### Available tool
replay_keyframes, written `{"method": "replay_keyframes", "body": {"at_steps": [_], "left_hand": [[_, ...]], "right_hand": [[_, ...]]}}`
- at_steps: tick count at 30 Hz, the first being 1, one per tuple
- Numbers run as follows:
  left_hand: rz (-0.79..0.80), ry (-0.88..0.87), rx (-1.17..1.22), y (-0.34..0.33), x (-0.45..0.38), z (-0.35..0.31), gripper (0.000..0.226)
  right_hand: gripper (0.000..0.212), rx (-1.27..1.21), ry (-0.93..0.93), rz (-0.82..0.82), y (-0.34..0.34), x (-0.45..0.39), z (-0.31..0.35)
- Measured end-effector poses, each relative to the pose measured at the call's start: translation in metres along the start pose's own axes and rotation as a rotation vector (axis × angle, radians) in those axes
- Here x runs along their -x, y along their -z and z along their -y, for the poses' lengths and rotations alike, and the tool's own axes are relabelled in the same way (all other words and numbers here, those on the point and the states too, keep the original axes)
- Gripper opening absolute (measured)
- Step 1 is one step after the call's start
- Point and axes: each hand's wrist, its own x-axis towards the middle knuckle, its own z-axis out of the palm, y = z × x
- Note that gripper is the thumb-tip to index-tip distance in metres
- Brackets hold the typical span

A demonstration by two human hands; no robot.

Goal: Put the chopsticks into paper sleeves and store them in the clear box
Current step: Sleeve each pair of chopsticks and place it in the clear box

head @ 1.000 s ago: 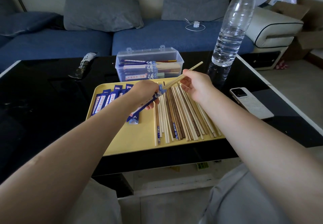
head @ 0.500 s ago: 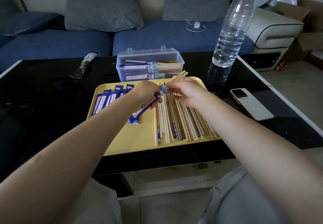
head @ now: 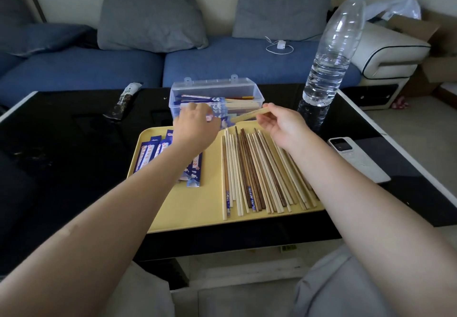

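A dark wrapper [head: 123, 101] is lying far left on the black table [head: 61, 143]. Blue paper sleeves [head: 150, 152] are resting on the yellow tray [head: 205, 208]. The left hand [head: 195, 129] is gripping a sleeved pair [head: 222, 115] before the clear box [head: 215, 94]; the right hand [head: 282, 124] is pinching its bare ends. Loose chopsticks [head: 257, 171] are lying beneath, a water bottle [head: 331, 52] and phone [head: 356, 158] rightward.

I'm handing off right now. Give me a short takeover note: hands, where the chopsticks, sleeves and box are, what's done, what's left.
Left hand grips the blue sleeve end of a sleeved pair at the front of the clear box.
Right hand pinches the bare wooden ends.
Box sits open behind the yellow tray, with several sleeved pairs inside.
Empty sleeves lie on the tray's left side, loose chopsticks on its right.
Left: drop this pair in the box, then sleeve and store the rest.
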Motion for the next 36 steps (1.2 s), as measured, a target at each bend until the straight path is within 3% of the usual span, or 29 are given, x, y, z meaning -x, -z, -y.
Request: {"method": "replay_keyframes", "body": {"at_steps": [3, 5, 10, 15, 18, 22, 28, 32, 36], "left_hand": [[-0.257, -0.103, -0.065, 0.004, -0.011, 0.011, 0.047], [-0.278, -0.115, -0.099, 0.001, -0.017, 0.019, 0.052], [-0.052, -0.07, -0.213, -0.013, -0.023, 0.035, 0.074], [0.074, -0.027, -0.299, -0.019, -0.027, 0.046, 0.08], [0.099, -0.03, -0.336, -0.021, -0.029, 0.049, 0.078], [0.103, -0.029, -0.357, -0.022, -0.029, 0.047, 0.074], [0.112, -0.027, -0.333, -0.019, -0.025, 0.041, 0.068], [0.129, -0.037, -0.364, -0.012, -0.016, 0.029, 0.044], [0.319, 0.022, -0.515, -0.008, 0.0, 0.02, 0.026]], "right_hand": [[0.009, -0.119, 0.031, -0.079, -0.004, -0.008, 0.014], [0.009, -0.22, 0.052, -0.111, -0.007, -0.015, 0.02], [0.005, -0.187, 0.059, -0.065, -0.021, -0.035, 0.023], [0.023, -0.124, 0.0, -0.052, -0.039, -0.056, 0.021], [0.02, -0.005, -0.022, -0.022, -0.046, -0.062, 0.023], [0.035, 0.143, 0.064, -0.068, -0.05, -0.069, 0.022], [0.014, 0.215, 0.104, -0.154, -0.043, -0.059, 0.025], [0.016, 0.308, 0.134, -0.11, -0.039, -0.043, 0.018], [0.017, 0.557, 0.094, -0.07, -0.029, -0.021, -0.002]]}}
